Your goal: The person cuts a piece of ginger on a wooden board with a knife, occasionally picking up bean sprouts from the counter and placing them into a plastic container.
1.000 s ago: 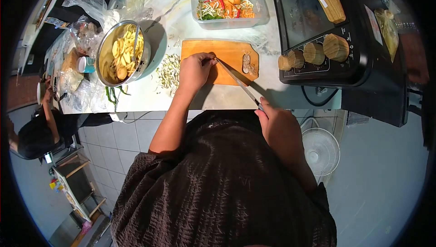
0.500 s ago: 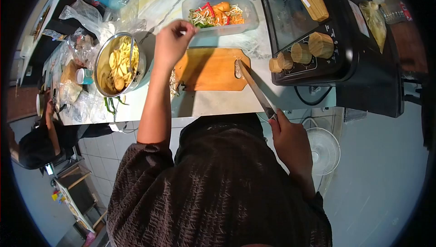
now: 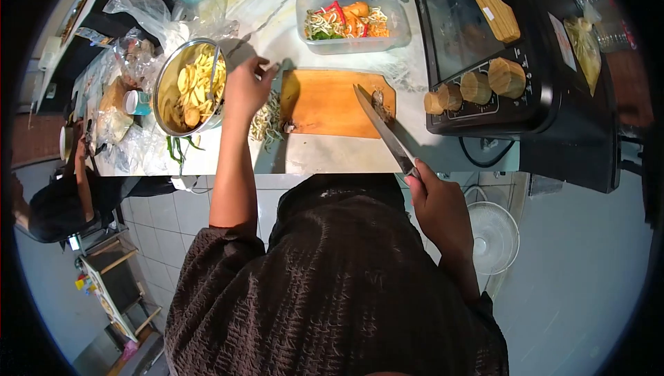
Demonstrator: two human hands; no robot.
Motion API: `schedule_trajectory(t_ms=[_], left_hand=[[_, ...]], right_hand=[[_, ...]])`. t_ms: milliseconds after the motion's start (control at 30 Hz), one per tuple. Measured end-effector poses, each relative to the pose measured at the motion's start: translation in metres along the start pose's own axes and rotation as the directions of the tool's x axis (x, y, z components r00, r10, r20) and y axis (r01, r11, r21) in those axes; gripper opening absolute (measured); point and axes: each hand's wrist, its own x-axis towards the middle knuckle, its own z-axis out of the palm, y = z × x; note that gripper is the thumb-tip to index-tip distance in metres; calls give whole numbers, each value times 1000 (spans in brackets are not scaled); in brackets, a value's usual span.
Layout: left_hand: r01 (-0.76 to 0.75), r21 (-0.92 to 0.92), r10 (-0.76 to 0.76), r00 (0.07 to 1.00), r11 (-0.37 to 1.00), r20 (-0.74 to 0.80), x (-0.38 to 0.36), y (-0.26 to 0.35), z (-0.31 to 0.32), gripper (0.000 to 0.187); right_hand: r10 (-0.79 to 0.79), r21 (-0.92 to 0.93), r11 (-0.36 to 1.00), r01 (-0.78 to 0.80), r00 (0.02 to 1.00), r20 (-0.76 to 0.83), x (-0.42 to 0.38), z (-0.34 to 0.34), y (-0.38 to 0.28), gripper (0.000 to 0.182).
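Sprouts [image 3: 264, 125] now lie in a loose heap just to the near side of the left hand [image 3: 247, 87], which has come away from the container [image 3: 354, 47] and down into the gap between the steel bowl [image 3: 162, 77] and the cutting board [image 3: 315, 109]. Its fingers are bent and seem a little parted; their tips blur, so I cannot tell whether a shred is pinched there. That shift appears to make this a pause in cutting, the blade being well apart from the left hand.

The right hand [image 3: 438, 199] is closed around the handle of the knife [image 3: 384, 128], whose blade reaches up and left from that hand, its point over the right part of the board.

Half a second ago the left hand was near the container's closest corner, and the knife's point was by the board's slot; now the point is left of that slot. A second ago the left hand was on the board, fingers at the blade's tip. The container, with its sprouts and red strips, sits beyond the left hand and to its right; sliced yellow pieces [image 3: 200, 84] fill the bowl just left of it.
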Motion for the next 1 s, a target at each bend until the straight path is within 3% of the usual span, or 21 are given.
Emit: schedule_trajectory(t_ms=[133, 300, 400, 467, 600, 700, 867, 1000], left_hand=[[55, 78, -57, 998, 995, 18, -11, -16, 16, 27], [69, 47, -69, 998, 997, -13, -15, -29, 25, 25], [57, 51, -57, 998, 997, 0, -17, -24, 20, 23], [-47, 32, 48, 999, 998, -20, -14, -26, 22, 21], [-35, 27, 36, 999, 999, -10, -15, -22, 18, 19], [82, -46, -81, 997, 996, 12, -24, -16, 9, 19], [71, 4, -71, 997, 997, -40, -56, -22, 2, 15], [174, 11, -174, 985, 985, 4, -78, -28, 0, 14]], right_hand=[[-78, -33, 997, 77, 996, -33, 6, 2, -2, 39], [-51, -17, 999, 50, 999, -9, 0, 4, -1, 37], [-26, -4, 1000, 27, 999, 20, 3, 0, -4, 39], [-2, 17, 1000, 1, 999, 49, 4, 0, -4, 41], [-37, -9, 999, 37, 999, 1, 4, 3, -1, 39], [-54, 9, 999, 54, 999, -4, 4, 5, 1, 38], [-61, 44, 997, 59, 998, 35, 8, 4, -6, 41], [-124, 44, 991, 123, 992, 27, 15, 7, -9, 39]])
